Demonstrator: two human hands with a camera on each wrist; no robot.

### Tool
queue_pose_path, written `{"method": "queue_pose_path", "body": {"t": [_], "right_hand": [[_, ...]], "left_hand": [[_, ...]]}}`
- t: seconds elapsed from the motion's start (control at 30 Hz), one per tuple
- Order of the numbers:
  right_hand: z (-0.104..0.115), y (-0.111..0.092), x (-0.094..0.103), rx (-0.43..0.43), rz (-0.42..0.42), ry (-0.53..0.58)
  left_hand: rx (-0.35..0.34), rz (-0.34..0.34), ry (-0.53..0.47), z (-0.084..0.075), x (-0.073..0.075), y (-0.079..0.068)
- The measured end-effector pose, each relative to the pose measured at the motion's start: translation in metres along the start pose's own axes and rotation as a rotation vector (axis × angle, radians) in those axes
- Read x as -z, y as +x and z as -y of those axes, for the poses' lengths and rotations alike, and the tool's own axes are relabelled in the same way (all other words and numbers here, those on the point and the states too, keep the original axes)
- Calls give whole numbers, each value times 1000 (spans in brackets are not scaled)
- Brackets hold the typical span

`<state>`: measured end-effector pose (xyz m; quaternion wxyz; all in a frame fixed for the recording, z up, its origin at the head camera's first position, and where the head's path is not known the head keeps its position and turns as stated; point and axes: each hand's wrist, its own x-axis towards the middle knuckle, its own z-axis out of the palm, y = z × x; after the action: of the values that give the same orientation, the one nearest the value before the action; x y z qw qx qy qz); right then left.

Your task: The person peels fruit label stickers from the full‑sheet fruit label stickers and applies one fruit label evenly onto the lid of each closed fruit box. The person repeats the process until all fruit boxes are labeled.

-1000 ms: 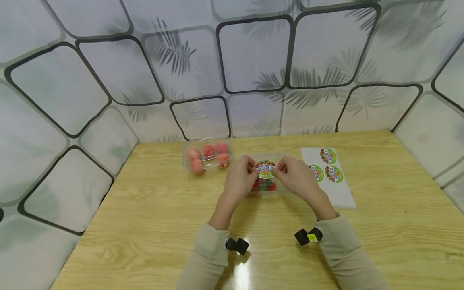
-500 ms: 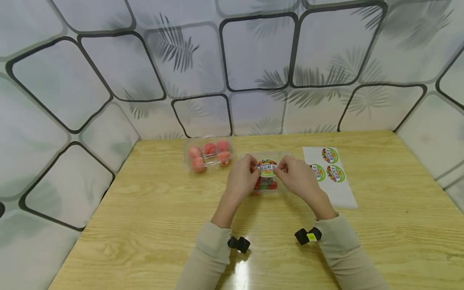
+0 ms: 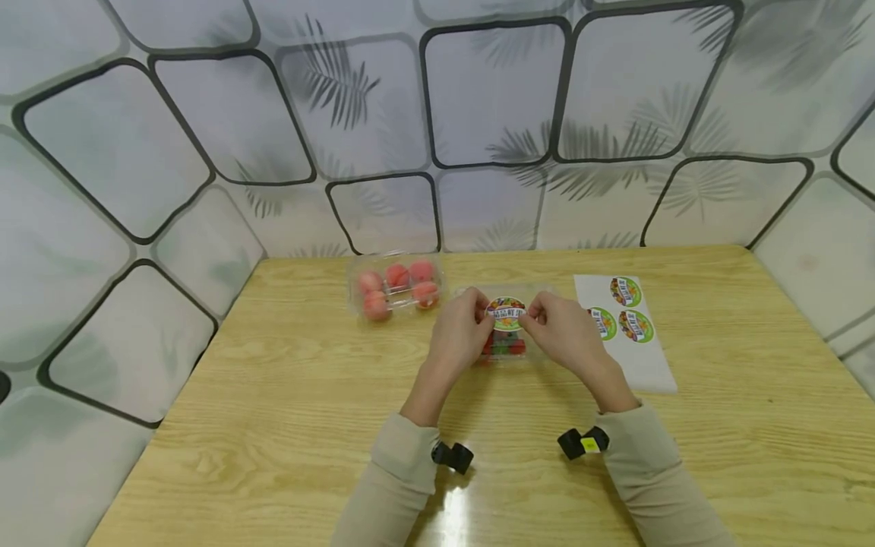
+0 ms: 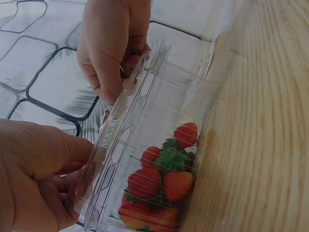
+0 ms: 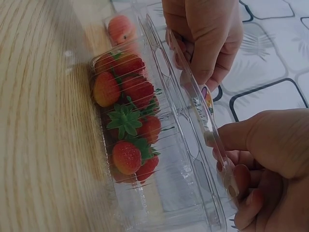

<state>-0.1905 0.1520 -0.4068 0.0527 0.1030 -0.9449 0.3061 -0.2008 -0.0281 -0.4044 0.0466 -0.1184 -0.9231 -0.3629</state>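
An oval fruit sticker [image 3: 506, 314] with a coloured print stretches between both hands, over a clear plastic box [image 3: 543, 291] of strawberries [image 3: 504, 346]. My left hand [image 3: 456, 332] pinches the sticker's left edge between thumb and finger. Its right edge is pinched the same way by my right hand [image 3: 566, 334]. In the left wrist view the strawberries [image 4: 157, 181] fill one end of the box, and the fingers of both hands are at its lid [image 4: 120, 128]. In the right wrist view the sticker [image 5: 207, 100] shows edge-on beside the lid; whether it touches I cannot tell.
A second clear box [image 3: 403, 304] with several peach-like fruits [image 3: 370, 282] stands at the back left of the wooden table [image 3: 307, 425]. To the right lies a white sticker sheet [image 3: 642, 368] bearing 3 fruit stickers. A patterned wall rises behind.
The head view has tilted slightly, so the table's things sit a little higher and farther right. Both hands keep their pinch on the sticker, with almost no movement over the strawberry box.
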Motion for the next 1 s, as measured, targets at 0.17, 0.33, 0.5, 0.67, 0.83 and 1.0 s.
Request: {"method": "queue_pose_path", "body": {"t": [0.17,0.33,0.5,0.67,0.83,1.0], "right_hand": [[-1,0,-1,0,2,-1],[-2,0,-1,-2,2,-6],[-1,1,-1,0,-2,-10],[-1,2,-1,0,-3,-17],[-2,2,-2,3,-3,-12],[-2,0,-2,17,-16,-11]], "left_hand": [[-12,0,-3,0,-1,0],[-15,-9,-8,0,-1,0],[-13,-13,-9,0,-1,0],[-9,-13,-6,0,-1,0],[-4,-8,-3,-1,-1,0],[-10,-8,-6,-1,0,-1]]}}
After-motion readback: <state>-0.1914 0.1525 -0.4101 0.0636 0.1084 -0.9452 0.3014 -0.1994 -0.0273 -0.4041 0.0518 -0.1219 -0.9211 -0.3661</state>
